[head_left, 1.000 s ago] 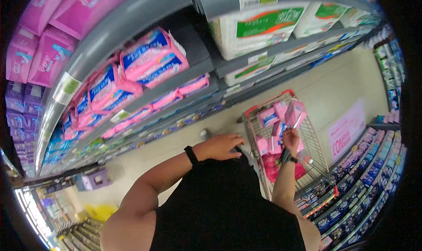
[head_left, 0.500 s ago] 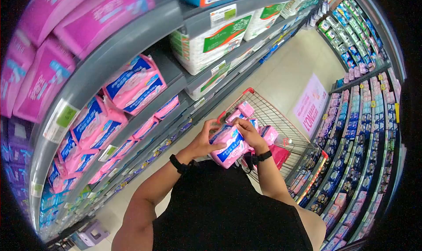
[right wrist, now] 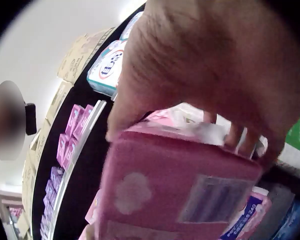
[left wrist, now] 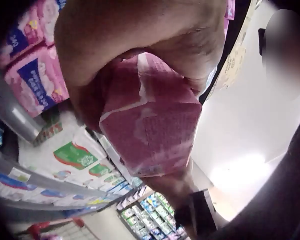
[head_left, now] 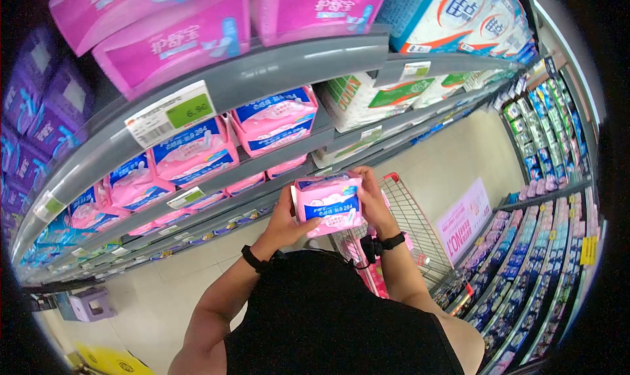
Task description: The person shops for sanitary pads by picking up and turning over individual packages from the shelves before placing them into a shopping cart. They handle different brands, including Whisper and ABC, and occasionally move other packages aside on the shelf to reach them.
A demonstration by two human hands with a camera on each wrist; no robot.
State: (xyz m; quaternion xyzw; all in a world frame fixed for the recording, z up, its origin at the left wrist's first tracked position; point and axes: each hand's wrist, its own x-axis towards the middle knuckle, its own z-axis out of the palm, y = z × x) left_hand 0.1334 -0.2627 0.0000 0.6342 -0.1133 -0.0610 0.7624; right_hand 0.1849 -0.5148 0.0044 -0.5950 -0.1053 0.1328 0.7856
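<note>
Both hands hold a pink and blue pack of sanitary pads (head_left: 331, 204) in front of the body, its printed face turned up in the head view. My left hand (head_left: 283, 223) grips the left end, thumb lying across the front. On the opposite end my right hand (head_left: 375, 203) has its fingers curled over the edge. In the left wrist view the pack's plain pink end (left wrist: 150, 130) shows under the left hand. A pink side with a barcode label (right wrist: 215, 199) faces the right wrist camera, fingers bent over its far edge.
Beyond the pack stands a shelf with more pink pad packs (head_left: 193, 150) behind a price tag (head_left: 172, 114). White tissue packs (head_left: 354, 103) sit farther right. A shopping cart (head_left: 420, 227) with pink packs stands below right. Another stocked shelf (head_left: 525, 270) lines the right side.
The right hand was over the cart with a pink pack while the left was empty. Both hands then took the pad pack, which is now nearer the shelf, its front turned up.
</note>
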